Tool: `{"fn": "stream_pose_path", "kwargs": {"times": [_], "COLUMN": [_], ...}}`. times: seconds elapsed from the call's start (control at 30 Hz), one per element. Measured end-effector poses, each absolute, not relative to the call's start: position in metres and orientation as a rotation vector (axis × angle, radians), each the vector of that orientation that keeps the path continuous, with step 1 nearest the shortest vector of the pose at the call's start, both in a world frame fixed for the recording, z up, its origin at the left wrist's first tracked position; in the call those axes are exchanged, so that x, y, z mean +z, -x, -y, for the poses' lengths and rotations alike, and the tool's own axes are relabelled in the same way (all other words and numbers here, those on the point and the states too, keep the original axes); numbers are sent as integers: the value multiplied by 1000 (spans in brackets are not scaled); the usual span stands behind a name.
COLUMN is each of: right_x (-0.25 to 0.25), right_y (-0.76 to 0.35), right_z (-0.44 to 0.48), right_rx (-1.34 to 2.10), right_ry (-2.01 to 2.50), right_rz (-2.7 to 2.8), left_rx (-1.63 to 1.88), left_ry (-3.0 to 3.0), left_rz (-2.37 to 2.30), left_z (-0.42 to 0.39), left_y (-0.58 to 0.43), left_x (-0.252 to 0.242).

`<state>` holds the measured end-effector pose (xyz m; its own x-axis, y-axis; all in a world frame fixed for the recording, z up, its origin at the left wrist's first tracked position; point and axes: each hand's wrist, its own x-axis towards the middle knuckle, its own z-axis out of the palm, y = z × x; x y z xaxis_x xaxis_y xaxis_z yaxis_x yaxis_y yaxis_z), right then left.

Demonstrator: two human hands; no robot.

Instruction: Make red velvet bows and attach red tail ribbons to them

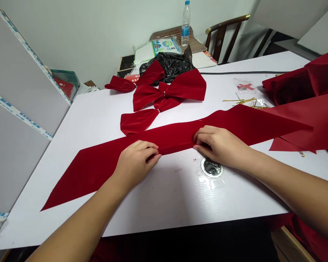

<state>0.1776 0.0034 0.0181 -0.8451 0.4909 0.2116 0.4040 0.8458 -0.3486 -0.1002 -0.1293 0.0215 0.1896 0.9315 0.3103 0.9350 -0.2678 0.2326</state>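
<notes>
A long strip of red velvet cloth (93,165) lies slantwise across the white table (164,203), with pointed ends at the lower left and the right. My left hand (135,162) pinches the folded middle of the strip from the left. My right hand (221,145) pinches the same fold from the right, fingers curled over its near edge. Between the two hands the cloth is gathered into a narrow fold.
Three finished red bows (169,91) lie at the back of the table by a black plastic bag (169,65) and a water bottle (185,23). Gold twist ties (244,102) and more red cloth (303,87) sit at the right. A round metal grommet (211,167) is near my right hand.
</notes>
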Motion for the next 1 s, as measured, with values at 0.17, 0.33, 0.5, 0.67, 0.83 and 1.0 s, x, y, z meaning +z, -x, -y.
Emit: {"fn": "stream_pose_path", "kwargs": {"times": [0.17, 0.33, 0.5, 0.67, 0.83, 1.0], "right_x": [18, 18, 19, 21, 21, 18], "right_y": [-177, -177, -176, -174, -173, -173], "right_z": [-3, -4, -5, -4, -1, -3], "right_rx": [458, 533, 550, 541, 499, 440], "right_ry": [681, 696, 730, 844, 859, 792], "right_rz": [2706, 2674, 2658, 2627, 2637, 2738], "left_rx": [-643, -774, -920, -957, -786, -744], "left_ry": [2442, 2467, 2428, 2352, 2369, 2477], "left_rz": [1910, 1903, 2052, 2302, 2300, 2149], "left_z": [129, 126, 125, 126, 125, 124], "left_y": [100, 100, 101, 98, 96, 96], "left_x": [22, 21, 23, 28, 31, 30]}}
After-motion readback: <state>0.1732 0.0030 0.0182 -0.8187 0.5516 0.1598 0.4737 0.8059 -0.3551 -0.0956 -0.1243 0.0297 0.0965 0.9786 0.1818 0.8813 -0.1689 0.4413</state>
